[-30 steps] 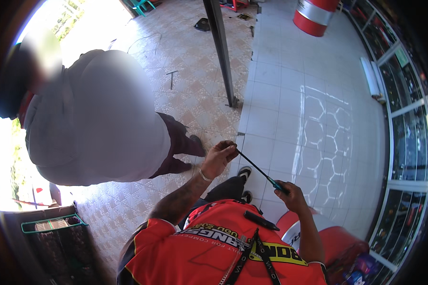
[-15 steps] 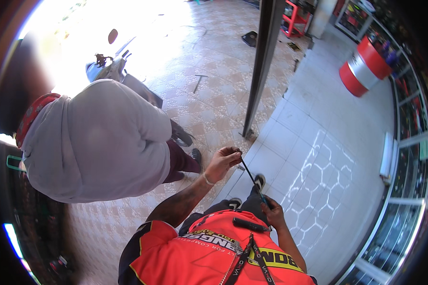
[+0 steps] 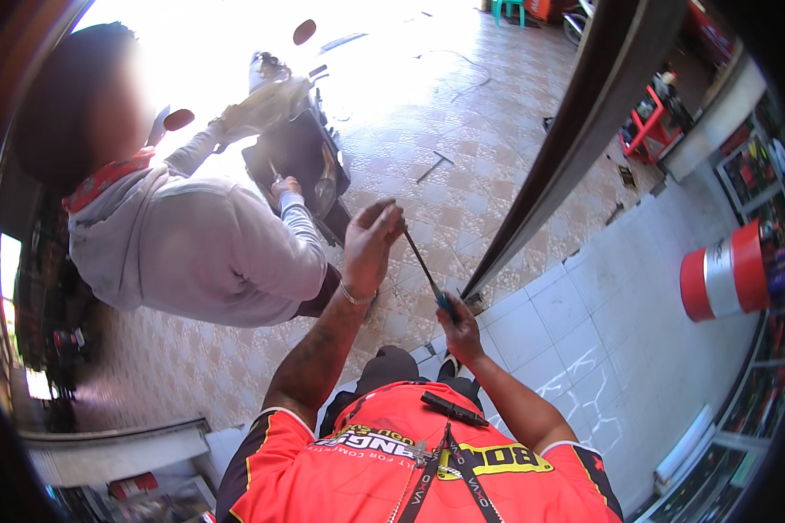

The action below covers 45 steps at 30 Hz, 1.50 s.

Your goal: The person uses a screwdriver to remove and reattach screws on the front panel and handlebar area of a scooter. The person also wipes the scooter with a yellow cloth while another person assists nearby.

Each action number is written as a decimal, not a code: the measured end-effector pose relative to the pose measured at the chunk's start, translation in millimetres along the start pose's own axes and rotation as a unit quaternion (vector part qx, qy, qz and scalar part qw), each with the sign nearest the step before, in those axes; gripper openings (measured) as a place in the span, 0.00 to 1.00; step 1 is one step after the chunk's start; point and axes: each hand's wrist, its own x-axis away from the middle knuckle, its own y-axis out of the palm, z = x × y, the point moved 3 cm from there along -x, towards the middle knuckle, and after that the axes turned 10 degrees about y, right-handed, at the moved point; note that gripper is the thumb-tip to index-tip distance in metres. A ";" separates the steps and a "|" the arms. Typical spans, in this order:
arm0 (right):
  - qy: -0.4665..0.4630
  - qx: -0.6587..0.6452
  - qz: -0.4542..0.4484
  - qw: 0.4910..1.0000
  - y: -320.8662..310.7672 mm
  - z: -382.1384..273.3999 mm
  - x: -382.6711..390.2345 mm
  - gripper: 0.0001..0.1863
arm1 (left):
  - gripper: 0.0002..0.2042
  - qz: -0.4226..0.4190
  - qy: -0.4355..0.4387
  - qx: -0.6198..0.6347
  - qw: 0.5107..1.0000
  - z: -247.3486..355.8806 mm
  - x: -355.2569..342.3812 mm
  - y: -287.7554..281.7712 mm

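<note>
A screwdriver (image 3: 444,302) with a teal handle and a long dark shaft is held slantwise in front of me, between both hands. My right hand (image 3: 461,334) is closed around its handle. At the far end of the shaft my left hand (image 3: 373,246) is closed, fingers pinched at the tip; whether anything else sits between them cannot be made out. Left of my hands stands a person in a grey hooded sweatshirt (image 3: 196,244), reaching toward a partly stripped scooter (image 3: 301,148) with dark panels.
A dark door post (image 3: 576,131) rises just beyond my right hand. A T-shaped wrench (image 3: 434,166) lies on the patterned tiles. Farther right are a red tool trolley (image 3: 650,131), a red and white drum (image 3: 724,272) and glass display cases (image 3: 763,375). A low ledge (image 3: 118,440) lies at lower left.
Both hands have risen and moved farther out with the screwdriver. My view has shifted left, bringing the scooter and the other person's hand into sight.
</note>
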 end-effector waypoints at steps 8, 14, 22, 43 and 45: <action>-0.097 -0.045 -0.040 0.993 69.0 -80.7 -124.4 0.21 | 0.15 0.009 0.132 -0.046 0.990 90.8 -78.6 33.8; -0.126 -0.170 -0.041 0.977 127.0 -142.0 -236.6 0.14 | 0.29 0.063 0.193 -0.080 0.976 92.1 -124.0 -7.2; -0.171 -0.242 0.041 0.954 215.5 -212.4 -486.3 0.18 | 0.39 0.113 0.050 -0.085 0.989 -34.6 -111.5 -94.7; 0.256 -0.215 -0.171 0.927 286.4 105.0 -675.4 0.26 | 0.41 0.426 -0.148 -0.125 0.884 -99.0 -317.1 -322.9; 0.275 -0.192 -0.203 0.920 294.5 104.5 -688.7 0.26 | 0.38 0.414 -0.144 -0.152 0.886 -104.5 -357.7 -322.9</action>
